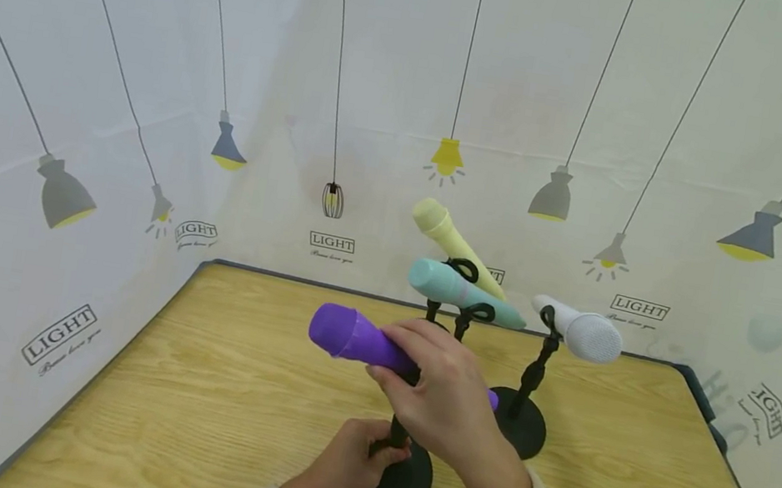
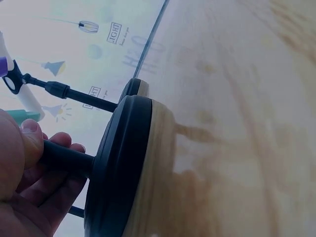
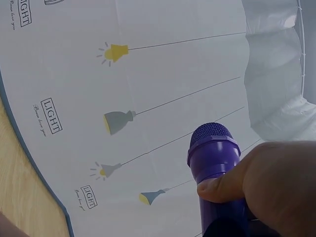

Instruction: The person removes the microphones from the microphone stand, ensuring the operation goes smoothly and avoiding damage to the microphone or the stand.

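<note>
My right hand (image 1: 447, 400) grips a purple microphone (image 1: 354, 336) around its body, the head pointing left in the head view. In the right wrist view the thumb lies along the microphone (image 3: 212, 160) just below its mesh head. Lower down, my left hand (image 1: 347, 461) holds the black pole of a microphone stand (image 1: 400, 486), close above its round base. The left wrist view shows thumb and fingers around that pole (image 2: 69, 158), with the base (image 2: 121, 163) on the table. The stand's upper end is hidden behind my right hand.
Behind my hands, a turquoise microphone (image 1: 456, 286), a pale yellow microphone (image 1: 459, 242) and a white microphone (image 1: 590, 333) rest on black stands. The white one's stand base (image 1: 523, 424) is to the right. A wood-grain table (image 1: 230, 355) meets a lamp-printed curtain (image 1: 396, 110) at its edges.
</note>
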The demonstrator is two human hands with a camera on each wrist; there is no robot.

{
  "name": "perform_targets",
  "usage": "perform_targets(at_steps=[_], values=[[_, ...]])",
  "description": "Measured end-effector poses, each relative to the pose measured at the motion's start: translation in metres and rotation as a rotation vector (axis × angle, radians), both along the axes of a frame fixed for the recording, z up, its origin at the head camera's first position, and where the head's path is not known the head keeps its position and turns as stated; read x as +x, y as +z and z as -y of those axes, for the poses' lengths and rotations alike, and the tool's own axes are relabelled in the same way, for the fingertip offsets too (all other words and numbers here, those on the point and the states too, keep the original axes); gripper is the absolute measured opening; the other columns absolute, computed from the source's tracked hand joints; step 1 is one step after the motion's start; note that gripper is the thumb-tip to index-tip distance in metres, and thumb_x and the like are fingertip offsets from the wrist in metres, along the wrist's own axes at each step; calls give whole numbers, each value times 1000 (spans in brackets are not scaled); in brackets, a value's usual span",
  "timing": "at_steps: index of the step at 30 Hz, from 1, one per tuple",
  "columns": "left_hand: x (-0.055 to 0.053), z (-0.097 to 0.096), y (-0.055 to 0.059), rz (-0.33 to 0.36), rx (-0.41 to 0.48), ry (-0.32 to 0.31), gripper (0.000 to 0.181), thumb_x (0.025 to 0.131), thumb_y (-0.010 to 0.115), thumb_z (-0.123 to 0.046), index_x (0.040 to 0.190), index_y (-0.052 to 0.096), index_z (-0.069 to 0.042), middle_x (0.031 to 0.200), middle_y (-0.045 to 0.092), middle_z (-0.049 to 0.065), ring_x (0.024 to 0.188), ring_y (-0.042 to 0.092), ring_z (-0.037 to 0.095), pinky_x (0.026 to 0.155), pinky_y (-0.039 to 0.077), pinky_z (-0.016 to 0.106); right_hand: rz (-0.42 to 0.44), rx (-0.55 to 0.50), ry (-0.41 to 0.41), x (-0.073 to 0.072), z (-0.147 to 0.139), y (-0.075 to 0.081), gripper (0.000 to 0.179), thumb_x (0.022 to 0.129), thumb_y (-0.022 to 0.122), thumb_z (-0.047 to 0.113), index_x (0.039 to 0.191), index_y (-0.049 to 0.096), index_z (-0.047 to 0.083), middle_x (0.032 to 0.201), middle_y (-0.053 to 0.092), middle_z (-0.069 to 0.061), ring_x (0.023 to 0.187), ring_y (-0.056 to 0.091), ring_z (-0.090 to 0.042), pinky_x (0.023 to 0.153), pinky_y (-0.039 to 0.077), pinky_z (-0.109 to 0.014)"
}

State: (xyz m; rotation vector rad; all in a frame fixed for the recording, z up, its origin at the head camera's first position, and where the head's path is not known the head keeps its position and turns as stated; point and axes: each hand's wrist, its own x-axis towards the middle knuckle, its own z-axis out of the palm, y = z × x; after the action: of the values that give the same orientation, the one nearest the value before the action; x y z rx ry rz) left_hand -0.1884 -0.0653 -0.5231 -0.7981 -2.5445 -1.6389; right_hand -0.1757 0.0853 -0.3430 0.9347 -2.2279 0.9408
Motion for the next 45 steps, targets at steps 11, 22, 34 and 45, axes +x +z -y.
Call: perform_targets(at_steps=[11,22,34,45], values=[[-2,1,-1,-67,4,-31,5,102,73,-7,98,75,-5,95,79,5,90,66,-1,81,60,20,-10,17,18,0,10,9,39,84,93,9,119,78,-1,116,79,-11,101,79,-22,82,68,-35],[0,1,-4,-130,28,-39,5,100,74,-4,96,72,-7,95,78,6,89,68,1,80,62,21,-6,14,54,-2,21,17,36,86,92,9,119,78,0,114,79,-10,99,79,-23,82,67,-36],[0,-1,-5,-147,-6,-5,4,101,75,-9,97,74,-8,95,80,6,89,71,3,79,62,21,-30,71,35,-1,31,29,36,86,93,15,118,79,2,111,80,-8,94,79,-20,81,66,-35],[0,-1,-2,-108,-19,-4,4,103,73,-9,99,74,-11,101,80,3,95,71,2,85,62,23,-29,50,95,-4,40,36,35,88,91,13,119,79,1,109,79,-9,91,77,-18,81,66,-33]])
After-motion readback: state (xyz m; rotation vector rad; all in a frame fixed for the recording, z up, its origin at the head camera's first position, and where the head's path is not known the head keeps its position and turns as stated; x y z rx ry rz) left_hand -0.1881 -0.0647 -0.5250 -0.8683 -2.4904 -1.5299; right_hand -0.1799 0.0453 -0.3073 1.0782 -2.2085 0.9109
